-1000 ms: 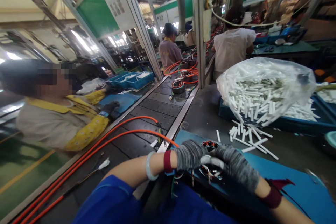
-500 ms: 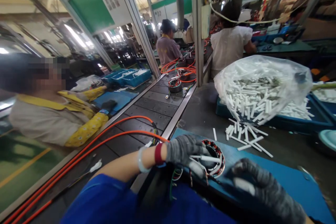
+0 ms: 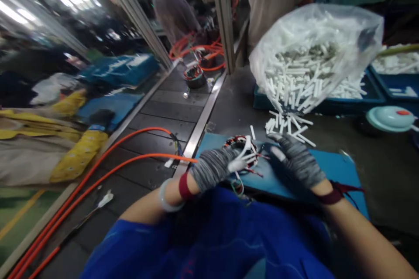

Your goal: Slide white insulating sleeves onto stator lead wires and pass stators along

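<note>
A round motor stator point(image 3: 240, 148) with coloured windings and white tubes on its wires rests on a blue mat point(image 3: 330, 168) in front of me. My left hand point(image 3: 214, 168), in a grey knit glove, is closed on its near side and on the white tubes. My right hand point(image 3: 296, 159), also gloved, lies just to the right of the stator, fingers curled toward its wires; what its fingertips hold is too blurred to tell. A scatter of loose white tubes point(image 3: 288, 124) lies just beyond the mat.
A clear bag full of white tubes point(image 3: 310, 56) sits in a blue tray behind the mat. A dark conveyor belt point(image 3: 170, 113) runs on the left with orange cables point(image 3: 131, 148) and another stator point(image 3: 194, 76). Other workers sit left and far ahead. A pale dish point(image 3: 389, 117) stands at right.
The view has tilted down and blurred. My right hand came back up from the near right to the stator's right side. My left hand stayed on the stator.
</note>
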Demonstrator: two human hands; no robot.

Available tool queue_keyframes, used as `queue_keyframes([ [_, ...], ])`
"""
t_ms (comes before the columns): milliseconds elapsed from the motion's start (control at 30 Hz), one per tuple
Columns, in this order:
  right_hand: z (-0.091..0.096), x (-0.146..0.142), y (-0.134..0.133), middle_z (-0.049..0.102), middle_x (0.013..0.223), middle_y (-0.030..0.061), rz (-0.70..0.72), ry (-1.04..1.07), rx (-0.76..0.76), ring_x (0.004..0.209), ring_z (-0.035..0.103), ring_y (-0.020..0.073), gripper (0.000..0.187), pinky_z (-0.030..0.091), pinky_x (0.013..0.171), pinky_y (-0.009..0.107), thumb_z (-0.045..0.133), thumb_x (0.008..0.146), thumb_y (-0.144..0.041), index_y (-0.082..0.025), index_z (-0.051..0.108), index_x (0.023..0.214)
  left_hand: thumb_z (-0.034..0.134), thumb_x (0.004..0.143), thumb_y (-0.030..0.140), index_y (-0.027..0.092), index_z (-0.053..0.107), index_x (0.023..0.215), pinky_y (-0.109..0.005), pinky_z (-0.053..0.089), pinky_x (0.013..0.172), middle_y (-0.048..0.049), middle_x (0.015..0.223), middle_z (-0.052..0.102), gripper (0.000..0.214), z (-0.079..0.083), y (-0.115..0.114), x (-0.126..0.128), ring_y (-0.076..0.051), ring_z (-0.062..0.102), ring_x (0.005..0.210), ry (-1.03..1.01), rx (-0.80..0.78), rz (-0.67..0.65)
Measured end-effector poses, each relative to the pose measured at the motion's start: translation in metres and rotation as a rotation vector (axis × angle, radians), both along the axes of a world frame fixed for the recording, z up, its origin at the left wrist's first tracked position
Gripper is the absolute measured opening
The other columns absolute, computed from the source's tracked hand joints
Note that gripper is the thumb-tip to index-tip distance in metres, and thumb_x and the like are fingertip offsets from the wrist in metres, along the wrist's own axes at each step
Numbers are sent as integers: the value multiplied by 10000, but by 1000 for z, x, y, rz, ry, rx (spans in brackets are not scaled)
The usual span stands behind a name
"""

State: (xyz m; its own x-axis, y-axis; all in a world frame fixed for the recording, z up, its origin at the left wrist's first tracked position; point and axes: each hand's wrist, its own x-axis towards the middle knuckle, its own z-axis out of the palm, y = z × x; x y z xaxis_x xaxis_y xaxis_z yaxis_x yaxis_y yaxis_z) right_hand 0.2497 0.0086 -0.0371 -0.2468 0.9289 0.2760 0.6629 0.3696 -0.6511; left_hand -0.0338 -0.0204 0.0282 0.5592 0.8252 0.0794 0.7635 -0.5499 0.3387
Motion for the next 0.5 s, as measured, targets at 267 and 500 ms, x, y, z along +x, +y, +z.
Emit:
queue_keyframes([
  [267,31,-21,-30,783,1167,36,84,253,-187,1049,737,233,355,579,937,386,615,983,-479,-268,732,1243,438,1080,343,166,732,1073,-367,568,965,-74,1025,784,344,-8,5,3,-215,730,999,-40,316,-115],
  [500,30,-21,-14,799,1008,83,279,-49,-84,932,732,228,444,557,867,369,470,1042,-532,-241,783,1163,396,1085,388,164,756,985,-355,575,698,-91,836,768,436,-16,8,11,-238,725,767,23,271,-30],
])
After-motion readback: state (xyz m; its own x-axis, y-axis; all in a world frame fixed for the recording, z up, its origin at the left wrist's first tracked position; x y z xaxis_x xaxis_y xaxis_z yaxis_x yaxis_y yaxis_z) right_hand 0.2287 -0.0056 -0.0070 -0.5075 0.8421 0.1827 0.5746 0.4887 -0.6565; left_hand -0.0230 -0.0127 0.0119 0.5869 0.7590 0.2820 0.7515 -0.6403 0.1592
